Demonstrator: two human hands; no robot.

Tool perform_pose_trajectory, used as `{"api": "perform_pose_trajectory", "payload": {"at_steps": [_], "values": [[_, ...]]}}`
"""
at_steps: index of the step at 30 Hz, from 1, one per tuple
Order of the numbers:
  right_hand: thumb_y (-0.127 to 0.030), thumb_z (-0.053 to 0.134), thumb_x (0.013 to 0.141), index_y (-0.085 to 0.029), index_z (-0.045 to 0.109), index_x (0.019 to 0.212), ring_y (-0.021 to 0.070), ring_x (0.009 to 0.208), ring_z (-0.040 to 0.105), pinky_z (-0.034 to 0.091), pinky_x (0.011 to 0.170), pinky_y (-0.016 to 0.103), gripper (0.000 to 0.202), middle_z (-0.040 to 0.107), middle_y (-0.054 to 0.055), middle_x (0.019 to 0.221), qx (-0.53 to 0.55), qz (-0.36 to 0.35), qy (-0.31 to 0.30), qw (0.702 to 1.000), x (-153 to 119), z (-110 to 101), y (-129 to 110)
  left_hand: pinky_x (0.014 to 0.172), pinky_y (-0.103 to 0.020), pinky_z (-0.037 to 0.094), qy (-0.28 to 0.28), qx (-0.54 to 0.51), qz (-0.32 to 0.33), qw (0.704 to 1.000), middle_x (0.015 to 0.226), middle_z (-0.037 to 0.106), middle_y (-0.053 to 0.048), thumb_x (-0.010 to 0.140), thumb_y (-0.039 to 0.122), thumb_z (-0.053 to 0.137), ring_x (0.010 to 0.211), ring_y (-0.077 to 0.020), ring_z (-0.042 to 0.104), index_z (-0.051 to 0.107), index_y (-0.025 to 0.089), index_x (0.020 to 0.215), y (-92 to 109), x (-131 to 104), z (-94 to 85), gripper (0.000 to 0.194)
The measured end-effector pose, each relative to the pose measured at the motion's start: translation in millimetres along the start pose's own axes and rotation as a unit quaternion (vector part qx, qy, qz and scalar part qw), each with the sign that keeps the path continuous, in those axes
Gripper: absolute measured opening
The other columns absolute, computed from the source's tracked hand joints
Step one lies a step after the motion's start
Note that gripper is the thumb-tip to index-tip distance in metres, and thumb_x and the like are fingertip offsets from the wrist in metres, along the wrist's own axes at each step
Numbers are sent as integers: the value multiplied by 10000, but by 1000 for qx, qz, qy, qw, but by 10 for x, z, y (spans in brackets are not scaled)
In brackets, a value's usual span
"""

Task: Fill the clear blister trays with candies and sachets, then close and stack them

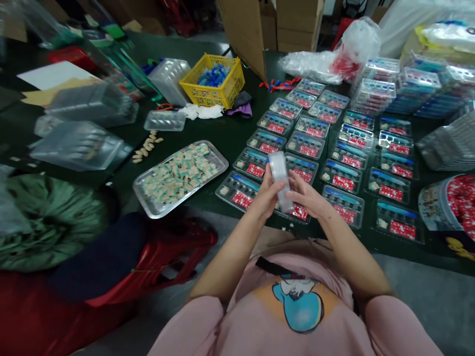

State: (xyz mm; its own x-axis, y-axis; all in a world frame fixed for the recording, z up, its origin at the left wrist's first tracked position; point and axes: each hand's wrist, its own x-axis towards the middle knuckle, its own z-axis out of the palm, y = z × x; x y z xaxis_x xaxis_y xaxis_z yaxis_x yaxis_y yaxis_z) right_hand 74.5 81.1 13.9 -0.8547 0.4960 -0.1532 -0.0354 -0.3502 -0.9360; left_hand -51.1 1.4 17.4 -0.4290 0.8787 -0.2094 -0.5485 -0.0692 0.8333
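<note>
In front of my body, my left hand [267, 197] is wrapped round a narrow clear plastic piece [279, 173], perhaps several stacked tray covers seen edge-on. My right hand [307, 196] holds its other side with bent fingers. Beneath and around them lie rows of clear plastic trays [345, 183], each with a blue strip-like item, a red piece with white dots and a small beige block. Left of my hands, a metal tray [218, 157] bears many small beige-and-green blocks [178, 175].
A yellow basket [232, 86] with blue items stands at the back. Clear plastic stacks lie on the left [79, 146] and right [451, 141]. Filled trays are piled at the back right [376, 89]. A tub [432, 205] of red dotted pieces sits at the right edge.
</note>
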Motion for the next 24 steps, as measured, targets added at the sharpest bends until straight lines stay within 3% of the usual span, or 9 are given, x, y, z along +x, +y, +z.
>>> {"api": "perform_pose_trajectory", "payload": {"at_steps": [6,11,18,24], "values": [[-540,872,613,-243,273,1560,318,1468,335,280,1215,520,1159,397,106,1564,20,10,29,999,-73,-95,-15,915,-372,502,-22,6,1,1000,1221,666,-69,639,315,837,1066,-254,652,366,273,1508,-36,44,96,989],[-537,869,623,-260,291,1554,300,1484,310,272,1223,498,1131,387,86,1574,21,-2,34,999,-138,-171,-75,961,-387,485,-36,10,3,999,1215,666,-66,649,316,831,1105,-261,643,393,270,1480,-44,67,230,939],[-544,872,611,-188,251,1563,288,1463,346,242,1236,448,1192,363,136,1579,18,-2,61,998,-238,-295,-165,987,-402,480,-68,8,-8,998,1164,683,-68,636,311,828,1108,-273,645,445,254,1428,-94,155,377,882],[-582,817,677,-232,223,1573,286,1401,427,342,1181,490,1131,453,113,1514,9,-4,73,997,-307,-419,-147,918,-423,513,-89,15,-53,995,1098,702,-94,647,368,812,1023,-283,676,467,214,1404,-170,207,478,846]]}}
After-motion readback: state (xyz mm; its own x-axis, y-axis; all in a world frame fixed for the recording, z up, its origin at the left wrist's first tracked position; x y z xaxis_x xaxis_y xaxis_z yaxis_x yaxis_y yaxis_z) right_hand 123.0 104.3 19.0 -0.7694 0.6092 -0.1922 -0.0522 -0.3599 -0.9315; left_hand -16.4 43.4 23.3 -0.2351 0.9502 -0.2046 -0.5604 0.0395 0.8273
